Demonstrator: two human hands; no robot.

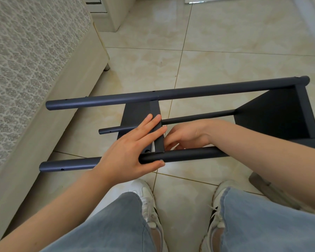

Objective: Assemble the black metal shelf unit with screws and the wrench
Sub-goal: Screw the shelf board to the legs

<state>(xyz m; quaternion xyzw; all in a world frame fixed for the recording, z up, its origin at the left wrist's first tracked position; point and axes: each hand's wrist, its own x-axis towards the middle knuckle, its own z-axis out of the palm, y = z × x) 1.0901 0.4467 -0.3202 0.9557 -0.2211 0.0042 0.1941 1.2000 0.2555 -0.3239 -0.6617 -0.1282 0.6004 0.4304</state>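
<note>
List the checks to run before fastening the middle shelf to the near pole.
1. Seating of the middle shelf on the near pole: cannot tell, the hands cover the joint.
2. Steadying by the left hand: ok, fingers flat on the shelf, thumb against the pole.
3. A screw in the right hand: cannot tell, curled fingers hide the grip.
4. A wrench at hand: not ok, none in view.
5. Contact of the end shelf with the far pole: ok.
</note>
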